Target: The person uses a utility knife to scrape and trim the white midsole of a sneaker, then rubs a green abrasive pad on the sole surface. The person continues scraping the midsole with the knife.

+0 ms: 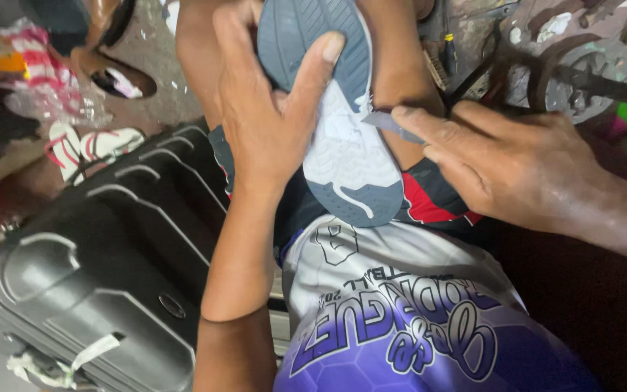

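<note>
Cluttered workshop floor is lying beyond my knees, black suitcase (110, 268) alongside. I'm gripping the sneaker (342, 145) sole-up on my lap with my left hand (266, 109); my right hand (502, 163) is pinching a small blade (393, 125) against its edge.

Shoe sole (346, 138): matt rubber, grey and white, ribbed tread.
Blade (393, 125): thin, dull grey metal.
Suitcase (110, 268): hard black plastic, moulded ridges, slight sheen.
Jersey (400, 319): smooth synthetic cloth, purple and white, printed.
Wheel (582, 76): rough, tarnished metal.
Floor (146, 43): coarse, dusty concrete.
</note>
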